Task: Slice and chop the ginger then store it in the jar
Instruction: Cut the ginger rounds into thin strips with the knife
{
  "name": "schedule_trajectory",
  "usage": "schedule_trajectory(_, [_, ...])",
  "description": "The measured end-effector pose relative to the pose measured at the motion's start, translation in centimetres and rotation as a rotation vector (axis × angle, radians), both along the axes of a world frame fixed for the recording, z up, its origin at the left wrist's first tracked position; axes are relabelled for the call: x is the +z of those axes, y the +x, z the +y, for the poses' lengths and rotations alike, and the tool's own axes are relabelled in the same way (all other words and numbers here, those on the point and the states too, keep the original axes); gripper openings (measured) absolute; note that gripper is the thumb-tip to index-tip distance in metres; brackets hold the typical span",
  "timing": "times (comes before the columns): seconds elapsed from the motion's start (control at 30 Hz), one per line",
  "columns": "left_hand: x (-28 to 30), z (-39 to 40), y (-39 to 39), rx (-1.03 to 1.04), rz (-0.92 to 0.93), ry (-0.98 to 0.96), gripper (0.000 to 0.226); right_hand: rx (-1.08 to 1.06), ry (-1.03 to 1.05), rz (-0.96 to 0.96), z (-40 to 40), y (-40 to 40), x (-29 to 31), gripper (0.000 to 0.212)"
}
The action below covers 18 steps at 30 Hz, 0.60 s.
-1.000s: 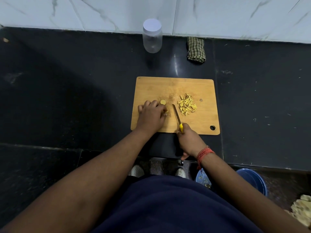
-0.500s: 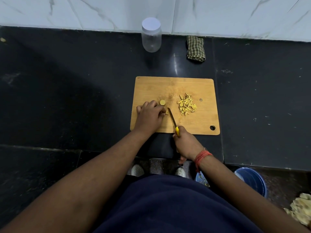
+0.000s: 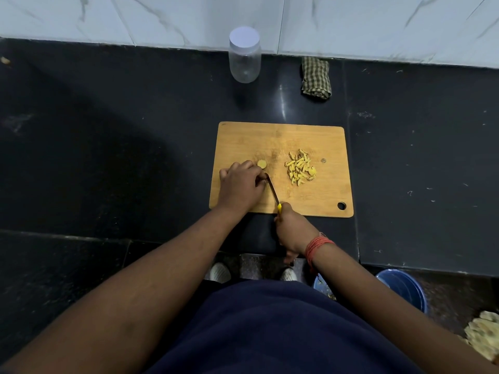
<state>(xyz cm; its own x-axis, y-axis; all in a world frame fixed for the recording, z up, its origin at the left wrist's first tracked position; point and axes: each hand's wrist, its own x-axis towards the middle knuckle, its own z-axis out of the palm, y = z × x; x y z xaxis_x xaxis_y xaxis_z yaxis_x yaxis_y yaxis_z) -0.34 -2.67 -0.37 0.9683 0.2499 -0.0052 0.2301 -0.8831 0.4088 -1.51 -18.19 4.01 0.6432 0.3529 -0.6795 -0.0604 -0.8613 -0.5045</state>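
Wooden cutting board (image 3: pixel 310 139) holds chopped ginger (image 3: pixel 300 167) right of centre. Left hand (image 3: pixel 241 184) curls over a ginger piece; right hand (image 3: pixel 291 229) grips the knife (image 3: pixel 272 190), blade angled toward upper left.

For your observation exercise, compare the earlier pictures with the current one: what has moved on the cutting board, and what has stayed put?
The knife in the right hand swung leftward, its tip now against the fingers of the left hand, which keeps holding the ginger down. The right hand shifted slightly left too. The chopped pile, loose slice, cutting board, closed jar and cloth stayed as they were.
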Motion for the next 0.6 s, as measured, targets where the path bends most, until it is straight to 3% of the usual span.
schedule_trajectory(0.07, [0.1,0.0,-0.1,0.003,-0.011,0.009,0.015,0.05,-0.039,-0.042,-0.4,-0.3,-0.4,0.039])
schedule_trajectory(0.17, [-0.1,-0.1,-0.2,0.004,-0.026,0.03,0.014,0.081,-0.067,-0.055,-1.1,-0.8,-0.5,0.042])
schedule_trajectory(0.33, [-0.3,-0.2,-0.3,0.001,-0.032,0.04,0.014,0.129,-0.098,-0.05,-2.6,-2.0,-0.1,0.008])
schedule_trajectory(0.4, [-0.5,-0.2,-0.4,0.003,-0.042,0.022,0.013,0.122,-0.077,-0.076,-3.2,-1.9,0.1,0.005])
schedule_trajectory(0.5, [-0.8,-0.2,-0.6,0.015,-0.055,-0.024,0.012,0.083,-0.018,-0.122,-3.2,-1.6,0.6,0.031])
schedule_trajectory(0.6, [-1.1,0.0,-0.8,0.018,-0.078,-0.077,0.013,0.081,0.005,-0.093,-2.6,-1.1,0.6,0.034])
